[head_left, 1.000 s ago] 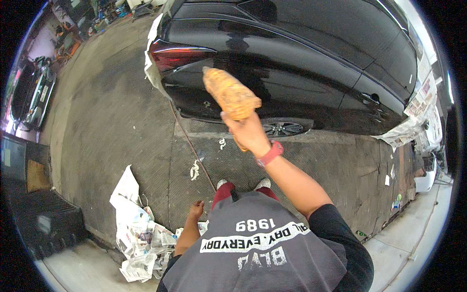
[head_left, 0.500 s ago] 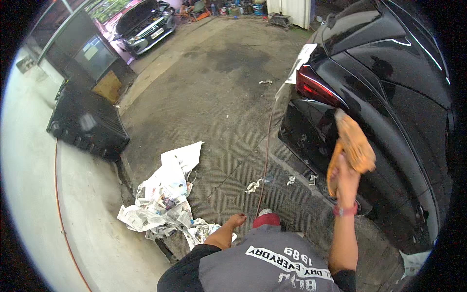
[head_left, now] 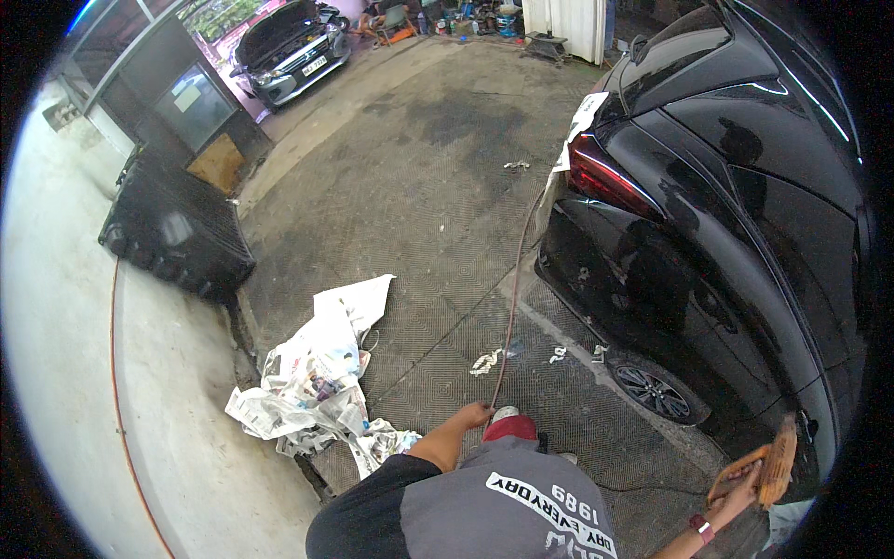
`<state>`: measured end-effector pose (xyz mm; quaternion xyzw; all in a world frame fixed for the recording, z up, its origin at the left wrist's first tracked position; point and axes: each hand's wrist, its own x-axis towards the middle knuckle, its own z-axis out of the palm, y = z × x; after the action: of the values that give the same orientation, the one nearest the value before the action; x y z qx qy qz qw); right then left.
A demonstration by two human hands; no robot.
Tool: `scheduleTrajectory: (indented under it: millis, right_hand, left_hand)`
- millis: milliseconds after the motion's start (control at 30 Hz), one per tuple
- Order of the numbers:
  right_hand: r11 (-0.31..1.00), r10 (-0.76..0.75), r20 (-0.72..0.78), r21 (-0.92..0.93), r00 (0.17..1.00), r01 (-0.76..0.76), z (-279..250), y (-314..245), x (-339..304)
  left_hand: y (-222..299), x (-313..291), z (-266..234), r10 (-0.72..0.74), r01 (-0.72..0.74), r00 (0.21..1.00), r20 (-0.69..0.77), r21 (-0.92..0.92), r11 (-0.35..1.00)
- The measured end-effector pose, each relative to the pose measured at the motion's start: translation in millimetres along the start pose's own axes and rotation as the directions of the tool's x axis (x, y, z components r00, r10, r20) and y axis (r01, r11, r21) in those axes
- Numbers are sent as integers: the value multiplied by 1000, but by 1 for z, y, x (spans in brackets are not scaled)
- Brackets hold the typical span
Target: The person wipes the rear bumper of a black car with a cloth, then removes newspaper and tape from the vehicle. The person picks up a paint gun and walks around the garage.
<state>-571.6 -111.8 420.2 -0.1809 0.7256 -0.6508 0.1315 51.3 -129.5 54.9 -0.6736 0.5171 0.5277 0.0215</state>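
Note:
In my right hand [head_left: 742, 497] is an orange gun-shaped tool [head_left: 777, 463] with a looped grip and a paler tip. It is held at the lower right, beside the side panel of a black car [head_left: 745, 307], tip toward the bodywork. Whether it touches the paint I cannot tell. My left hand [head_left: 477, 414] hangs low in front of me with curled fingers, at a reddish-brown hose [head_left: 510, 321]. The hose runs along the floor and past that hand; whether the fingers grip it is unclear.
Crumpled newspaper [head_left: 312, 382] lies on the floor at left, near a white wall [head_left: 56, 373]. A dark ribbed panel [head_left: 177, 233] leans there. A silver car [head_left: 289, 56] with raised hood stands far off. Paper scraps [head_left: 485, 361] dot the floor. A thin cord [head_left: 643, 488] trails right.
My right hand has swung the orange tool down and back, from below the tail light to the lower right along the car. My left hand has moved slightly right, to the hose.

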Motion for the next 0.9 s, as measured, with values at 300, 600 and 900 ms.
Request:
scheduleTrajectory:
  millis: [300, 600, 900]
  right_hand:
    - [999, -34, -31, 2, 999, 34, 26, -49, -9]
    - [974, -94, 581, 224, 808, -47, 188, -104, -116]
    - [933, -114, 781, 297, 614, -204, 233, -120, -124]
  left_hand:
    - [-3, 20, 19, -26, 29, 1000, 13, -215, 976]
    - [-61, 19, 34, -77, 72, 996, -39, -105, 992]
    - [-84, 25, 35, -99, 128, 990, 96, -376, 918]
